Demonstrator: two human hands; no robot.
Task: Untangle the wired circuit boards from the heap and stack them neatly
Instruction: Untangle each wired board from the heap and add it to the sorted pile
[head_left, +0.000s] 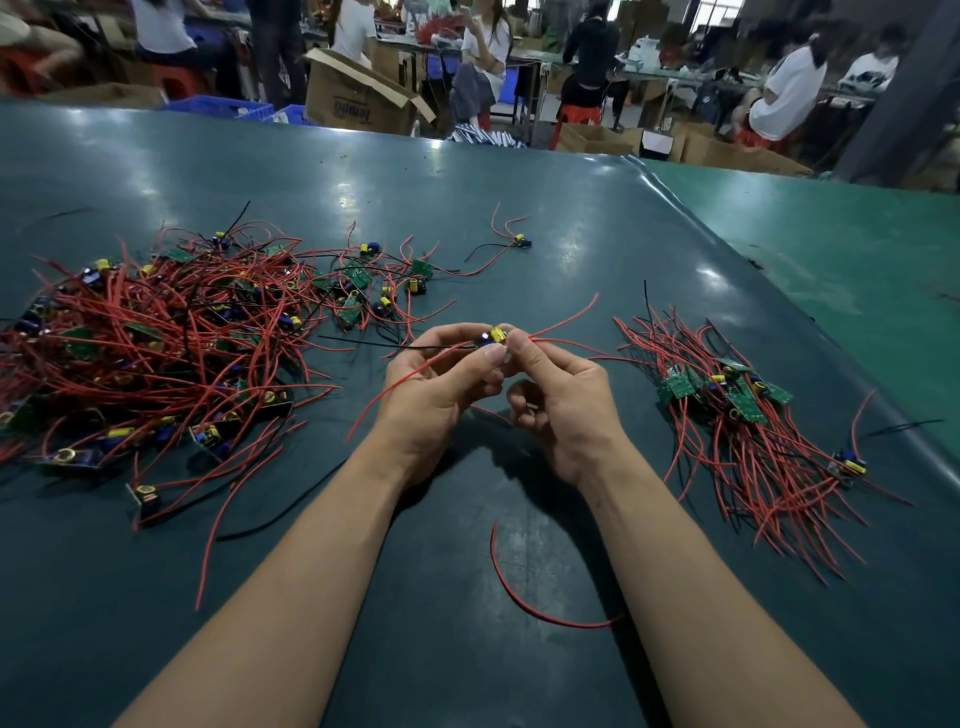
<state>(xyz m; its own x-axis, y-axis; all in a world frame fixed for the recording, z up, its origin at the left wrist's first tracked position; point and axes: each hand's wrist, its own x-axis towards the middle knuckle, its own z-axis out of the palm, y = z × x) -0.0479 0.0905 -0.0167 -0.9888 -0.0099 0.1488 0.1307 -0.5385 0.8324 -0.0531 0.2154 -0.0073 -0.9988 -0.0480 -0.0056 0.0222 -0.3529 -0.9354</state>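
Holding one wired circuit board (494, 335) above the dark green table (519, 218), between two piles.
The left hand (441, 389) and right hand (563, 400) are both pinching the board with curled fingers, its red wires trailing outward; the tangled heap (156, 343) is lying left, the sorted stack (737, 415) right.
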